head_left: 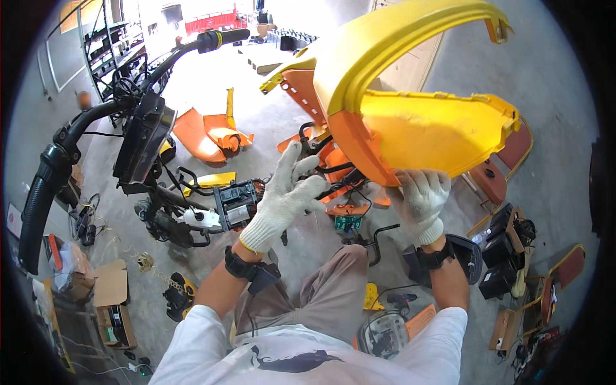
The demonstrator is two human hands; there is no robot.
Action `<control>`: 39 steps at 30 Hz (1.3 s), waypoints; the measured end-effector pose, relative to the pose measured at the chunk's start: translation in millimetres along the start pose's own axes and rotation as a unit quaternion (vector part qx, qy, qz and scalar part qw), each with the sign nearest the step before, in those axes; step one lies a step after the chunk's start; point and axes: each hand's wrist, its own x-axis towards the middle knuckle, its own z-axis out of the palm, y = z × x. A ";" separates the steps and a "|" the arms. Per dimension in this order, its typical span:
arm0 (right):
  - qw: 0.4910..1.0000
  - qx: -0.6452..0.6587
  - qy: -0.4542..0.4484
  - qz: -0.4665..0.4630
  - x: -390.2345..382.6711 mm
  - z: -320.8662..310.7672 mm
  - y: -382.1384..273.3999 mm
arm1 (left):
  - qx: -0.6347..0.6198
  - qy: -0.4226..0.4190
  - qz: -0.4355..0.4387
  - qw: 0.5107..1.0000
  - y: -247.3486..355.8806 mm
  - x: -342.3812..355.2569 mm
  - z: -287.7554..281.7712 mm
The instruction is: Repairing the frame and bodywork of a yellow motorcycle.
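A large yellow and orange scooter body panel hangs raised and tilted ahead of me to the right. My right hand, in a white knitted glove, has its fingers curled over the panel's lower orange edge. Gloved the same way, my left hand is open with fingers apart, over the middle of the stripped scooter. Black frame tubes run just beyond its fingertips; whether they touch cannot be told. The scooter's handlebar rises at the left, and an open compartment with wiring sits beside my left hand.
Orange body panels lie on the floor ahead. A cordless drill and a clear-topped case are by my legs. Red-seated chairs and black boxes stand at right; an open carton is at left.
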 end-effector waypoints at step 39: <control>0.940 0.016 0.011 0.342 -167.6 26.4 -79.6 | 0.132 0.192 0.015 0.972 -117.3 34.2 -38.9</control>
